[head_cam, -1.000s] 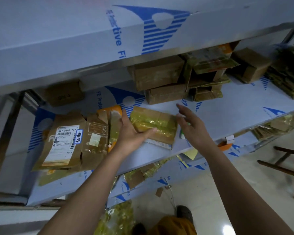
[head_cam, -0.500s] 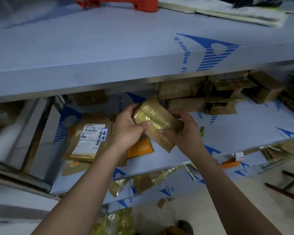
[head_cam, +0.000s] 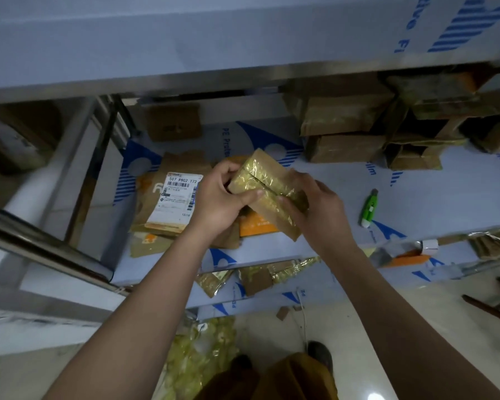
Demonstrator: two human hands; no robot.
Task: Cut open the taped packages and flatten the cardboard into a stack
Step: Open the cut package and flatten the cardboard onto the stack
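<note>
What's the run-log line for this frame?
phase: opening package | hands: left hand and right hand grip taped package | green cutter: lying on shelf, untouched

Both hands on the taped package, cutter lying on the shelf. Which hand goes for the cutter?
Right, probably. The green cutter lies on the shelf to the right of the right hand, nothing between them. The left hand has a grip on the taped package at its far end and could hold it alone.

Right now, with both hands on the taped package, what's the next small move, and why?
Probably pull the slit apart. Both the left hand and right hand grip the taped package, a dark slit already runs along its top, and the green utility knife lies unused on the shelf.
</note>
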